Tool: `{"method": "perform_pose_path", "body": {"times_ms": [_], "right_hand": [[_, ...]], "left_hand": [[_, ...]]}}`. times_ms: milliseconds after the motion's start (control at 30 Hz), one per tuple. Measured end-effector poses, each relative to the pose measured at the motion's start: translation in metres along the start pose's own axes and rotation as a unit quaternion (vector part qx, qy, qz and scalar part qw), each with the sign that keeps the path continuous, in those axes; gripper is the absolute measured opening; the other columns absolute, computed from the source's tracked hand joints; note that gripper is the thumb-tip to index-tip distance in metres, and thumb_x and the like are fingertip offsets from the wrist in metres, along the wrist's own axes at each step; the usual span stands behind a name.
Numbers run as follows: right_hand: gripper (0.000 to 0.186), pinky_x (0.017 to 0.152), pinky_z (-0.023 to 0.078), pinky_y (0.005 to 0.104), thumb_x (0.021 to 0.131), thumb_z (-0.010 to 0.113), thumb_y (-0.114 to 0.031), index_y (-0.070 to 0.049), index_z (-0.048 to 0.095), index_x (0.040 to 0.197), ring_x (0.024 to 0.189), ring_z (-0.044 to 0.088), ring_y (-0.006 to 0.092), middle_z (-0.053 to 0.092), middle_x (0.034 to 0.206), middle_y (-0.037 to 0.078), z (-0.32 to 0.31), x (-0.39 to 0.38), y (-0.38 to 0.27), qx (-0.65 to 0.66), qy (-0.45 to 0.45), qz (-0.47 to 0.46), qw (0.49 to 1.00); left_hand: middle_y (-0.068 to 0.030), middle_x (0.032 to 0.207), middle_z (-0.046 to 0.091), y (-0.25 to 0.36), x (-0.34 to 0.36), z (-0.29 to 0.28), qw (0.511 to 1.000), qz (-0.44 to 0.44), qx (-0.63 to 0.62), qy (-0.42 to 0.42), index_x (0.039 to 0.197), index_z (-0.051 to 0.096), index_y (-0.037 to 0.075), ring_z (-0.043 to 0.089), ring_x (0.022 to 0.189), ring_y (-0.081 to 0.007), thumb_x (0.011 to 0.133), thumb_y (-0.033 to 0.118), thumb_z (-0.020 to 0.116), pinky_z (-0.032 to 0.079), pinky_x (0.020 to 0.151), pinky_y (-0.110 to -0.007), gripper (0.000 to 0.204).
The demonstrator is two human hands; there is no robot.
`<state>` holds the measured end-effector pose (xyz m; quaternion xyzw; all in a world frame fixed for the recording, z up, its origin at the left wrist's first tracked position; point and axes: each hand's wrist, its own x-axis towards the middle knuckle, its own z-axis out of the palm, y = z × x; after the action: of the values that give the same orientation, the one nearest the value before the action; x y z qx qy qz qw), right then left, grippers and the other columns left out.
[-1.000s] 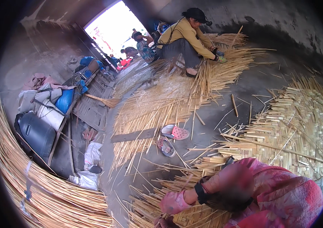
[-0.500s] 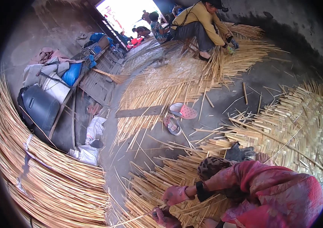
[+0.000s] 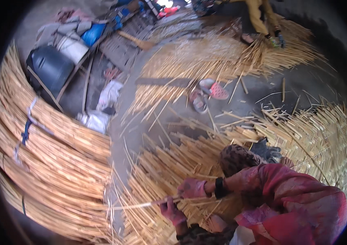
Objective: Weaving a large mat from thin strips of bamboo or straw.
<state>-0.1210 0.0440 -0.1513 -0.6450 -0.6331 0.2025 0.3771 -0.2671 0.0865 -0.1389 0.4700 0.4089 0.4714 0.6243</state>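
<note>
Reed strip in hand, a person in pink gloves works low over a mat spread across the floor. From where I stand, the pale strip slants above the mat's loose-ended edge, its far end reaching left to a bound bundle of reeds. The left hand appears to have its fingers pinched around the strip; the right hand, a black wristband behind it, is closed on the near end, just beside the left. Neither grip shows a gap. The step looks to be handling a single strip at the mat's edge; the next move, I judge, calls for steady tension and keeping the long end clear of stray canes. Beyond, a co-worker in yellow sleeves bends over another mat.
</note>
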Motion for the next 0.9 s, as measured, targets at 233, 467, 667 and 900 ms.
{"method": "perform_pose_path", "body": {"times_ms": [233,467,667,900], "right_hand": [[0.018,0.064,0.049,0.033,0.067,0.064,-0.02,-0.012,0.071,0.082,0.067,0.064,0.0223,0.066,0.07,0.007,-0.006,0.006,0.003,0.074,-0.221,0.146,0.961],[0.027,0.057,0.049,0.0315,0.068,0.063,-0.014,-0.009,0.068,0.095,0.062,0.063,0.0189,0.066,0.073,0.01,0.031,-0.007,0.017,0.085,-0.361,0.107,0.922],[0.029,0.057,0.049,0.0306,0.069,0.062,-0.012,-0.009,0.067,0.097,0.061,0.061,0.0164,0.066,0.072,0.007,0.058,0.016,-0.028,0.052,-0.484,0.138,0.863],[0.027,0.059,0.048,0.0284,0.071,0.064,-0.017,-0.011,0.069,0.097,0.063,0.06,0.0141,0.066,0.073,0.006,0.116,0.026,-0.018,0.119,-0.464,0.061,0.876]], "left_hand": [[-0.0034,0.078,0.06,0.002,0.011,-0.009,0.993,0.038,-0.046,0.101,0.096,0.062,-0.001,0.054,0.065,-0.0093,0.085,0.012,0.06,0.046,0.057,-0.022,0.017],[-0.0022,0.068,0.06,0.001,0.03,-0.085,0.985,-0.021,-0.069,0.155,0.096,0.063,0.0,0.05,0.054,-0.0066,0.084,0.011,0.062,0.037,0.047,-0.018,0.016],[-0.0041,0.073,0.063,0.019,0.034,-0.109,0.985,-0.004,-0.061,0.165,0.098,0.064,0.001,0.058,0.063,-0.0102,0.083,0.009,0.062,0.048,0.057,-0.021,0.017],[-0.006,0.078,0.064,0.053,0.071,-0.194,0.97,0.08,-0.091,0.209,0.097,0.064,0.002,0.06,0.067,-0.0113,0.083,0.01,0.063,0.051,0.059,-0.023,0.016]]}}
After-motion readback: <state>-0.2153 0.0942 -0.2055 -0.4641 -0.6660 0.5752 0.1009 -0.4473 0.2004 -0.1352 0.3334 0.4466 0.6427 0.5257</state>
